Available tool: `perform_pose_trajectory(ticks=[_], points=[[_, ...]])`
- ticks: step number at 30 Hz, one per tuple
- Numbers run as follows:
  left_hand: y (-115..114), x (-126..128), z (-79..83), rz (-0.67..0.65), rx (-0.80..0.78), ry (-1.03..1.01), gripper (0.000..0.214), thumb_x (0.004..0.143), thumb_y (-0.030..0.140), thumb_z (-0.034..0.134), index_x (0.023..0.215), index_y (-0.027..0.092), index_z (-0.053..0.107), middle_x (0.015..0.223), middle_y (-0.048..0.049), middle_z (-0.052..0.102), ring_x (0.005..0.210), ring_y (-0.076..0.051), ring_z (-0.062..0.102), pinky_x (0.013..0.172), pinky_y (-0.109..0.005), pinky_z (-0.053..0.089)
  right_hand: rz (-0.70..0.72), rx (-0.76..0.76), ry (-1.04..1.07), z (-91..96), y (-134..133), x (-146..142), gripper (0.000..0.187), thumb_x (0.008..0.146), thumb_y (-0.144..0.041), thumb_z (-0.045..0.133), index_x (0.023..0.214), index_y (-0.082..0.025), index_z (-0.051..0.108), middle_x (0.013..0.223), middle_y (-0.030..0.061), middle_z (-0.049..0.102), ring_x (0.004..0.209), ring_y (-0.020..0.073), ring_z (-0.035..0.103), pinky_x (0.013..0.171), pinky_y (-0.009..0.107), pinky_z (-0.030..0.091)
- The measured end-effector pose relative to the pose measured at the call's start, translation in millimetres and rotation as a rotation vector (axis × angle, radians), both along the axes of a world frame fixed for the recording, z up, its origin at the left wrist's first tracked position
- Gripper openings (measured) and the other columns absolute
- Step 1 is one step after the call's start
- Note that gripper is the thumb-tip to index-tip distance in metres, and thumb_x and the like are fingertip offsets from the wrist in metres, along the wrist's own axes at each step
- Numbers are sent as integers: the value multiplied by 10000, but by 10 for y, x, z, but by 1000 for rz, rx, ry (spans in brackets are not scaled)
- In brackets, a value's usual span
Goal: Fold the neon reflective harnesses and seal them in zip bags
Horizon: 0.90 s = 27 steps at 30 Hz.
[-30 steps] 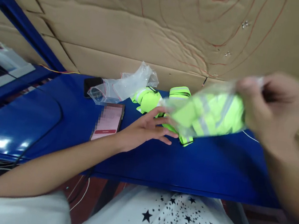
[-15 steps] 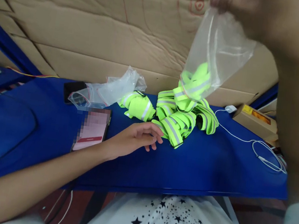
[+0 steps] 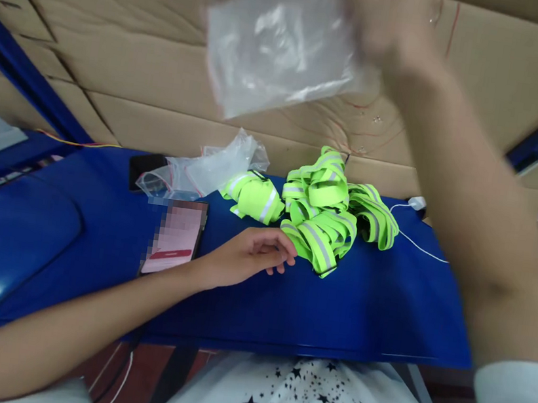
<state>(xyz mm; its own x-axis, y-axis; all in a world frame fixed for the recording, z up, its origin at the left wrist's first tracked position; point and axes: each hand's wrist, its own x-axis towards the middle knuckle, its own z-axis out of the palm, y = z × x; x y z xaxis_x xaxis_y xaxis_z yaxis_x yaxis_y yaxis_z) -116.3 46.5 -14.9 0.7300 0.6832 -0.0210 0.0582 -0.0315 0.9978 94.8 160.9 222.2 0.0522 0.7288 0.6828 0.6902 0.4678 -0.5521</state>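
A heap of neon-yellow reflective bands (image 3: 323, 209) lies on the blue table (image 3: 364, 306), near the cardboard wall. My right hand (image 3: 387, 19) is raised high at the top of the view, blurred, gripping an empty clear plastic bag (image 3: 280, 44) that hangs to its left. My left hand (image 3: 249, 258) rests on the table just left of the heap, fingers loosely curled, holding nothing; its fingertips nearly touch the closest band.
A phone (image 3: 176, 237) lies left of my left hand. Crumpled clear zip bags (image 3: 204, 170) and a dark object (image 3: 143, 165) sit behind it. A white cable (image 3: 417, 244) runs off to the right. Cardboard sheets (image 3: 121, 43) back the table.
The bands have dropped out of the bag onto the heap. My right hand has swung the emptied bag up and to the left. My left hand has barely moved.
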Motion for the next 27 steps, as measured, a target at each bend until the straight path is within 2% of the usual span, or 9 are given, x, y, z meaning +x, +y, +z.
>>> perform_pose_trajectory(ticks=[3,6,8,13,16,20,23,25,27], points=[[16,-2,-7,12,13,17,223,942,364,686,986,145,689,965,-69,739,793,-137,671,715,-265,519,44,19,-213,-562,290,-443,376,945,-311,547,1166,-6,560,1176,-26,704,1063,-36,614,881,78,399],[16,-13,0,16,33,35,246,949,386,682,979,142,692,961,-74,740,785,-136,667,711,-263,518,19,-3,-299,-1077,421,-786,322,997,-281,534,1217,-47,552,1256,54,691,1100,60,652,979,204,467],[0,-20,17,15,51,49,256,956,396,676,980,141,700,968,-78,743,797,-139,672,714,-260,521,-2,24,-371,-1284,395,-953,192,1004,-265,553,1071,-91,599,1386,72,623,1226,114,610,1055,258,457],[-44,-7,54,-4,136,86,254,973,388,647,972,142,713,958,-79,752,814,-151,690,712,-259,539,229,16,-816,-1507,222,-1172,524,1069,-388,252,817,-92,603,1128,-30,693,1110,47,645,1031,261,430],[-22,-10,49,38,243,109,237,987,378,613,975,158,703,935,-67,759,793,-157,702,695,-264,552,358,-217,-1061,-1671,243,-1180,397,1061,-422,478,975,-98,690,1096,39,743,1103,166,685,1016,346,475],[117,-113,99,236,803,239,191,1009,277,525,990,198,697,958,-47,758,866,-180,716,816,-313,561,422,-338,-1116,-1847,342,-1127,315,1066,-337,515,1238,-137,688,1322,146,706,1237,262,663,1067,432,488],[301,-267,207,362,1273,396,217,996,237,493,1089,199,685,1161,-94,729,1102,-265,686,1008,-427,520,416,-268,-1100,-1834,307,-1013,466,1070,-286,504,1504,-117,484,1640,182,396,1540,330,360,1225,513,324],[433,-377,263,457,1355,533,284,1008,279,480,1211,179,650,1304,-144,663,1243,-323,626,1078,-491,484,393,-192,-1071,-1780,184,-833,585,1080,-300,475,1604,-97,312,1708,188,228,1595,371,203,1275,602,147],[548,-466,256,548,1331,688,402,1031,353,461,1358,150,576,1450,-195,560,1372,-377,536,1122,-548,444,361,-143,-1034,-1735,-17,-535,603,1095,-381,414,1622,-115,287,1708,202,224,1588,380,236,1263,675,39]])
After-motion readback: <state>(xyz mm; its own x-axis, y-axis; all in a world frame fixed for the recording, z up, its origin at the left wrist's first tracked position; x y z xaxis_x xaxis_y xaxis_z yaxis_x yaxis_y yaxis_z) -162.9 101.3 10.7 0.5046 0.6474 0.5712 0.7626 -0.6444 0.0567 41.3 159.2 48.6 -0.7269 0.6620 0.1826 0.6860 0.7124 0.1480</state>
